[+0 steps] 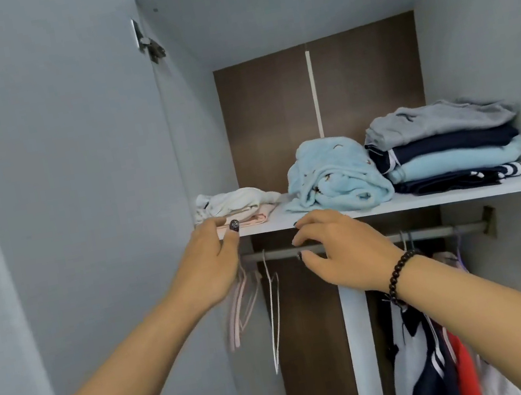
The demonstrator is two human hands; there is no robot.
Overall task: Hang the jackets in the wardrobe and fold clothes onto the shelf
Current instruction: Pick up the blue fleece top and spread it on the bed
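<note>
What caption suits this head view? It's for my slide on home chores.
Both hands, left and right, reach empty toward the wardrobe shelf of folded clothes, above the hanging rail.

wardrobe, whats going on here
A person is reaching both hands into an open wardrobe. The left hand is at the shelf edge by a small white and pink pile; the right hand hovers in front of the rail, holding nothing. Folded clothes already sit on the shelf: a light blue bundle and a neat stack. Below, empty hangers hang left, jackets right.
</note>
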